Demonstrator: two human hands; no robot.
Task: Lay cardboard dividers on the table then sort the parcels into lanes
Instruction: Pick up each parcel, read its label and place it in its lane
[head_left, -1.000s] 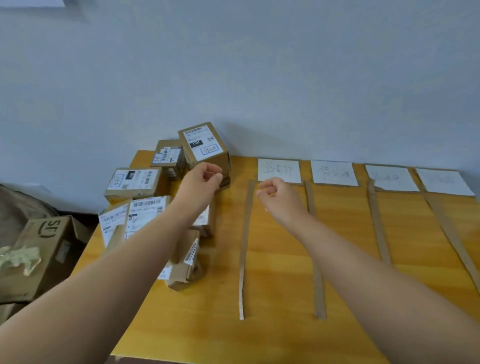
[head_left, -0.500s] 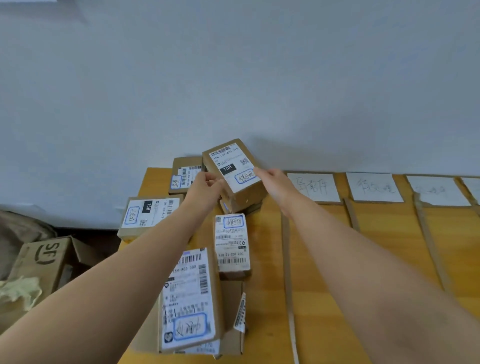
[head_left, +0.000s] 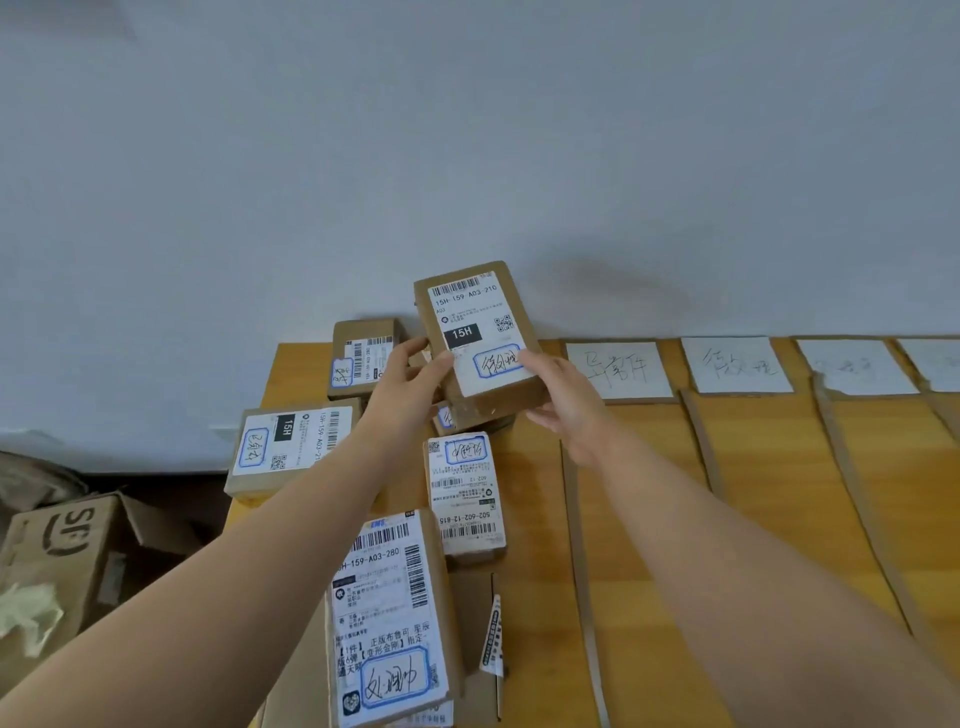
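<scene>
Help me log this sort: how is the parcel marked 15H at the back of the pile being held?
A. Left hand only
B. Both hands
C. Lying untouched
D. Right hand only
B: the left hand and right hand grip opposite sides of the raised parcel.

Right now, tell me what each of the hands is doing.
Left hand: closed on the left edge of the raised parcel.
Right hand: closed on the same parcel's lower right edge.
</scene>
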